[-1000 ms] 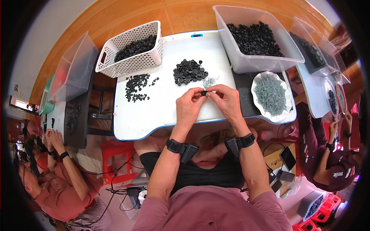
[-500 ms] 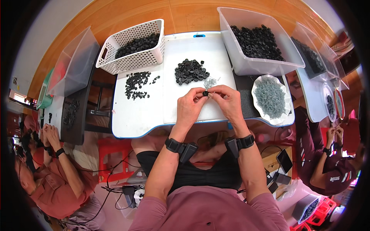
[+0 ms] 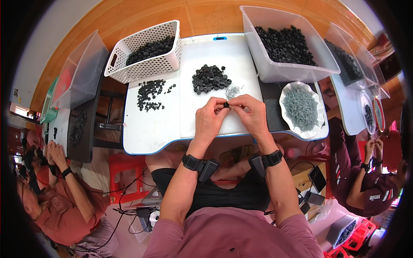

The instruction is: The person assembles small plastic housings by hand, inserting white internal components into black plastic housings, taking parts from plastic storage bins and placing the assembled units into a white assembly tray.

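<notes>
My left hand (image 3: 209,119) pinches a small round black plastic part (image 3: 226,104) between thumb and fingertips above the white table. Pressed up to its right side is my right hand (image 3: 250,114), thumb and forefinger closed; whatever lies between them is too small to make out. Just beyond the fingertips is a little heap of pale, clear pin-like pieces (image 3: 232,91). Behind that lies a pile of round black caps (image 3: 210,79). Smaller black parts (image 3: 149,95) are scattered on the table to the left.
A white perforated basket (image 3: 148,69) and a clear tub (image 3: 292,73), both holding black parts, stand at the back. A scalloped white dish (image 3: 284,112) of grey-clear pins sits at right on a black mat (image 3: 272,109). Co-workers sit at both sides.
Both hands stay together at the same spot, and the black part has tilted slightly between the fingertips. The whole view has shifted a little; the piles look the same.
</notes>
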### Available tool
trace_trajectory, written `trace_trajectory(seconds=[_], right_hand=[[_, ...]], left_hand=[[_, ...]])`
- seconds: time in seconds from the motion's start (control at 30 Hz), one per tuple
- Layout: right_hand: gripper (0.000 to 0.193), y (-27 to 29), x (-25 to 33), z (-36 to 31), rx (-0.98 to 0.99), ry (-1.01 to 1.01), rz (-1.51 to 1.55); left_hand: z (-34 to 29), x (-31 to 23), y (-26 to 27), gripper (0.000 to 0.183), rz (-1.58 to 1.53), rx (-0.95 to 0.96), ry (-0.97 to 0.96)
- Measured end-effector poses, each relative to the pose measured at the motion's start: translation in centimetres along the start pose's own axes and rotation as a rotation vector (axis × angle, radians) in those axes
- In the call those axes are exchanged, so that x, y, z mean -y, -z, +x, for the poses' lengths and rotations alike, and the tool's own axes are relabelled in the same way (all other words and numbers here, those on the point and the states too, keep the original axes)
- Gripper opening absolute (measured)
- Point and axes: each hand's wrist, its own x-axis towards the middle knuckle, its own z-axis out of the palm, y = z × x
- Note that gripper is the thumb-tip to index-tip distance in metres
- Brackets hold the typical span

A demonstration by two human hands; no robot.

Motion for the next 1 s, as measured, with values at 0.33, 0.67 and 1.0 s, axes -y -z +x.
trace_trajectory(seconds=[0.33, 0.67, 1.0], right_hand=[[0.016, -0.6, 0.0, -0.3, -0.057, 0.216, -0.170], [0.023, -0.9, 0.4, -0.5, -0.053, 0.298, -0.263], [0.028, -0.7, 0.5, -0.7, 0.001, 0.343, -0.306]], left_hand=[[0.0, -0.1, 0.1, 0.020, 0.001, 0.016, 0.025], [0.6, 0.2, 1.5, 0.034, -0.071, 0.127, 0.097], [1.1, 0.6, 2.4, 0.027, -0.300, 0.249, 0.213]])
